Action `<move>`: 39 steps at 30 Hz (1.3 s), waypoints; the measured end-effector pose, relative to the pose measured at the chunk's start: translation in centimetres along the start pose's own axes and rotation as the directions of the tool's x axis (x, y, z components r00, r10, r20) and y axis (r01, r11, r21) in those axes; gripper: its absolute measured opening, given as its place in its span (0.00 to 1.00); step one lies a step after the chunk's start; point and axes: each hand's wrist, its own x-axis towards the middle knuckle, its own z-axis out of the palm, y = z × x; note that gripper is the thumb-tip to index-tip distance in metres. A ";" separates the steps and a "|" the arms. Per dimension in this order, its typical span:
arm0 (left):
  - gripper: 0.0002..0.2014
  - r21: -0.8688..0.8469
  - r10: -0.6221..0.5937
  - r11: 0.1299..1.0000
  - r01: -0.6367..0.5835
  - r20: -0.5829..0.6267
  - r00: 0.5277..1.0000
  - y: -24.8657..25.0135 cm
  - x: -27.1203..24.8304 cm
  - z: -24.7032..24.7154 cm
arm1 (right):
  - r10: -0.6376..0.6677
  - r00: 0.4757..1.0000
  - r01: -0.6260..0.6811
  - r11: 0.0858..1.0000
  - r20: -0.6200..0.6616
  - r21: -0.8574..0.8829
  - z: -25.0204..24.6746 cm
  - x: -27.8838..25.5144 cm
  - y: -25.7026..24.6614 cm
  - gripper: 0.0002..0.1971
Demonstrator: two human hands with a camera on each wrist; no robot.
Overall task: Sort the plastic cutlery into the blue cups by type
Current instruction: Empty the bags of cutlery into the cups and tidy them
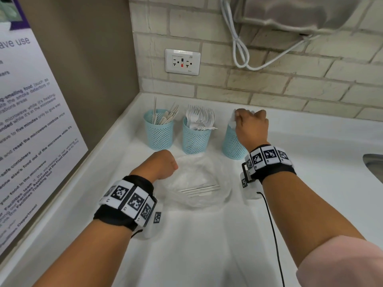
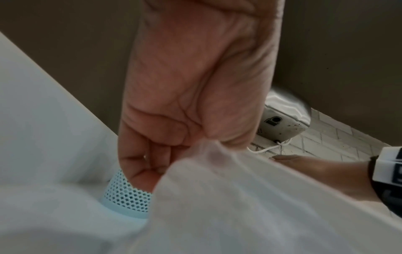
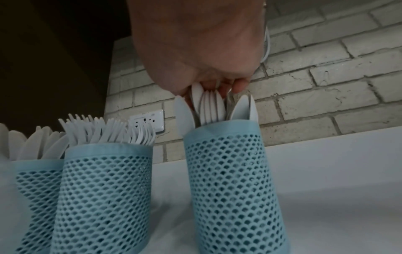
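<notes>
Three blue mesh cups stand in a row near the brick wall on the white counter (image 1: 207,245). The left cup (image 1: 159,131) holds knives, the middle cup (image 1: 195,137) holds forks (image 3: 104,130), and the right cup (image 1: 232,143) holds spoons (image 3: 211,106). My right hand (image 1: 246,119) is over the right cup, its fingers curled round the spoon tops (image 3: 213,86). My left hand (image 1: 167,164) pinches the edge of a clear plastic bag (image 1: 199,179) in front of the cups (image 2: 217,180). A few white cutlery pieces (image 1: 200,189) lie inside the bag.
A wall with a poster (image 1: 31,121) closes the left side. On the brick wall are an outlet (image 1: 182,62) and a metal dispenser (image 1: 290,13) with a looped white cable (image 1: 242,52). A sink edge (image 1: 373,164) shows at the far right.
</notes>
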 end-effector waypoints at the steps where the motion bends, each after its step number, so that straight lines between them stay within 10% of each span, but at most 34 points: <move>1: 0.17 -0.001 0.012 1.000 -0.012 -0.011 1.000 0.0 -0.1 0.0 | 0.008 0.999 -0.007 1.000 0.043 -0.025 0.0 -0.1 -0.1 0.19; 7: 0.20 0.016 0.015 1.000 -0.015 0.001 1.000 0.0 0.0 0.2 | -0.025 0.995 0.040 0.988 0.101 -0.151 -1.6 -0.2 -1.1 0.19; 10: 0.23 0.168 -0.012 0.986 0.011 0.003 1.000 0.5 0.1 1.1 | -0.138 0.979 0.157 0.981 -0.151 0.118 -3.0 -1.6 -3.1 0.12; 12: 0.21 0.377 0.010 0.926 0.030 -0.102 0.995 1.4 -0.5 1.5 | -0.221 0.970 0.164 0.906 0.105 0.391 -4.0 -2.7 -4.2 0.08; 15: 0.16 0.482 0.188 0.870 -0.103 -0.131 0.973 2.7 -0.9 2.5 | -0.231 0.682 0.020 0.954 0.694 0.298 -4.5 -4.6 -5.6 0.09; 22: 0.21 0.370 0.222 0.889 -0.270 0.167 0.961 3.1 -1.1 5.2 | 0.025 0.411 0.120 0.989 0.911 -0.082 -2.8 -7.4 -5.3 0.41; 39: 0.14 0.501 0.200 0.818 -0.284 0.215 0.956 2.8 -0.4 5.9 | 0.006 0.406 0.016 1.000 0.914 -0.014 -2.4 -8.4 -5.2 0.55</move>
